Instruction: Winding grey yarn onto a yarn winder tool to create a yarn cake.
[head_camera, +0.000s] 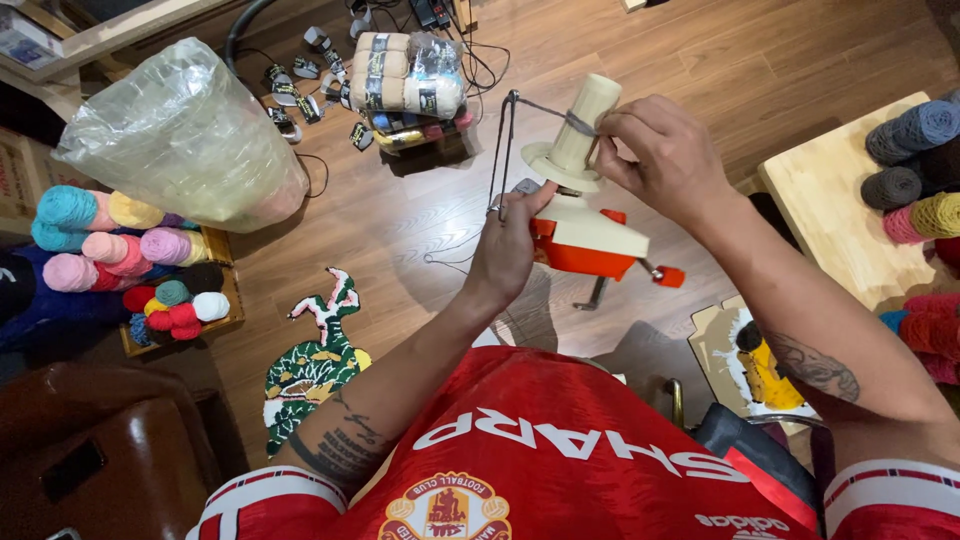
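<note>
**Yarn winder being threaded, cone almost bare**

Yarn winder (585, 235), a cream-and-orange plastic machine with a cream cone-shaped spindle (585, 125), is held up in front of the person's chest, above the wooden floor (700, 60). The left hand (510, 250) is closed around the winder's body and the base of its thin metal wire guide arm (503, 150), holding it steady. The right hand (665, 150) is pinched shut on a strand of grey yarn (580, 122) right at the spindle, fingertips touching the cone.

Judging by the cone, the winding is barely begun: only a narrow band of grey yarn circles the spindle, and a single strand runs from it across to the top of the guide arm. The rest of the cone is bare, so nearly all of the ball seems left to wind. The orange crank handle (668, 276) sticks out to the right, with no hand on it.

On the floor beyond the winder sits a clear plastic pack of cream yarn skeins (405, 75), each wrapped in a dark paper band. Loose dark bands (295, 95) of the same kind lie scattered just left of it. A large crumpled clear plastic bag (185, 135) stands at left, above a wooden tray of coloured yarn balls (150, 270). More yarn balls (915, 160) rest on a pale wooden tabletop (830, 210) at right.
</note>
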